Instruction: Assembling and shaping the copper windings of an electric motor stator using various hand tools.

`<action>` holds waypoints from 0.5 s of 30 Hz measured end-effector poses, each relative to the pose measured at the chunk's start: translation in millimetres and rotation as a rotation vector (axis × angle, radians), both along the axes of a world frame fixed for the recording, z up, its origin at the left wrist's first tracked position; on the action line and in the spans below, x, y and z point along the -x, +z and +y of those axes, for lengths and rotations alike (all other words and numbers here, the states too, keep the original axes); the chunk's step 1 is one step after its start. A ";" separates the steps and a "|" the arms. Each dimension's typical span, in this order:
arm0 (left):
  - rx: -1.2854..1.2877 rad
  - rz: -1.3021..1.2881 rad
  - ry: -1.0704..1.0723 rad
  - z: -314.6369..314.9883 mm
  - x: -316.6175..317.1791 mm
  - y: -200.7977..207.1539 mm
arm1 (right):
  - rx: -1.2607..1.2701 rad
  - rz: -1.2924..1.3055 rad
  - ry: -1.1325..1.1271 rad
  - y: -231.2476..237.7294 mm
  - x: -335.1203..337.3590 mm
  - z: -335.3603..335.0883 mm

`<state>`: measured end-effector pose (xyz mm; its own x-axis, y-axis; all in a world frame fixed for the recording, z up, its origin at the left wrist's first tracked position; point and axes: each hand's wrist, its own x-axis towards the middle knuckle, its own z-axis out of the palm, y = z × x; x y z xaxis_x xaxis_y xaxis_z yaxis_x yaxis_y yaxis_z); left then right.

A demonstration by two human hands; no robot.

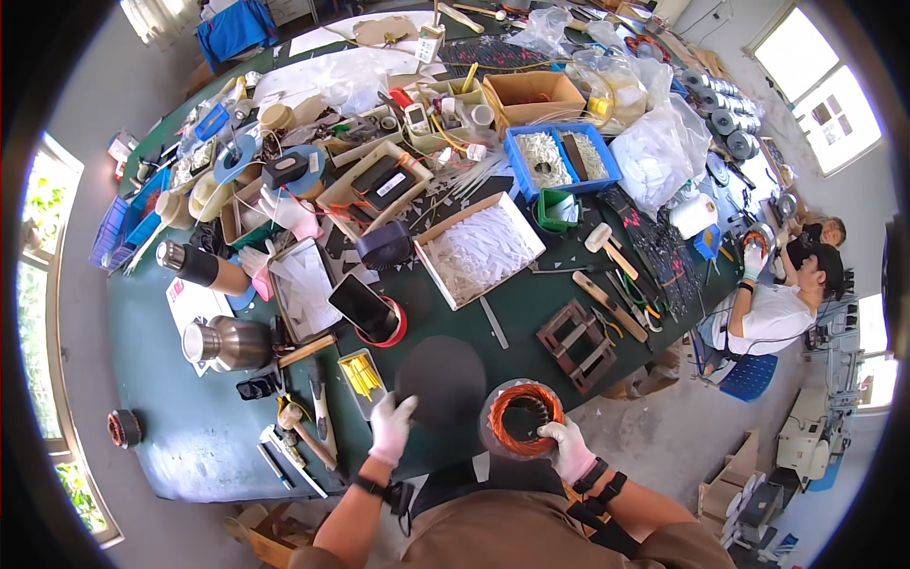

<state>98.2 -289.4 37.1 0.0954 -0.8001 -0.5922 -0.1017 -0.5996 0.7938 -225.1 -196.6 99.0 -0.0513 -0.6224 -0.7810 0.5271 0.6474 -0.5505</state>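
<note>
- Head view: the left hand (391,427), in a white glove, rests with curled fingers on the near rim of a black round disc (442,381) lying flat on the green desk (190,427); whether it truly grips the disc cannot be told.
- The right hand (569,448), also gloved in white, is closed on the lower right edge of a round stator with copper windings (523,417), which sits at the near edge of the desk, just beside the disc on its right.
- Just left of the left hand lies a small clear tray of yellow pieces (362,376); farther left a wooden-handled hammer (303,431) lies near the desk's front edge.
- Behind the disc stands a dark phone propped on a red-rimmed ring (368,311), and beyond it an open box of white strips (480,250).
- Right of the stator is a dark metal frame (576,343).
- At the far right end of the desk, well apart, another person in a white shirt (773,318) sits working.
</note>
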 end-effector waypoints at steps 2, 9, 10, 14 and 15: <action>-0.087 0.083 -0.155 -18.7 23.3 -37.6 | -0.006 -0.013 -0.044 5.9 0.6 -2.8; 0.191 -0.605 -0.707 -49.8 39.0 -28.3 | 0.187 0.054 -0.077 -54.2 -28.9 -73.7; 0.244 -0.539 -0.603 -47.5 40.8 -17.4 | 0.160 0.088 -0.093 -59.0 -26.8 -79.0; 0.358 -0.441 -0.471 -49.4 56.3 48.8 | 0.343 0.237 0.140 -62.8 -23.3 -82.8; 0.409 -0.416 -0.430 -48.6 57.8 64.0 | 0.302 0.296 0.188 -53.9 -33.6 -86.0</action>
<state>40.5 -338.0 101.1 -0.1252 -0.9674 -0.2202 -0.6044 -0.1017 0.7902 -191.5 -282.7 45.1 -0.1095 -0.8395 -0.5322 0.2072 0.5044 -0.8382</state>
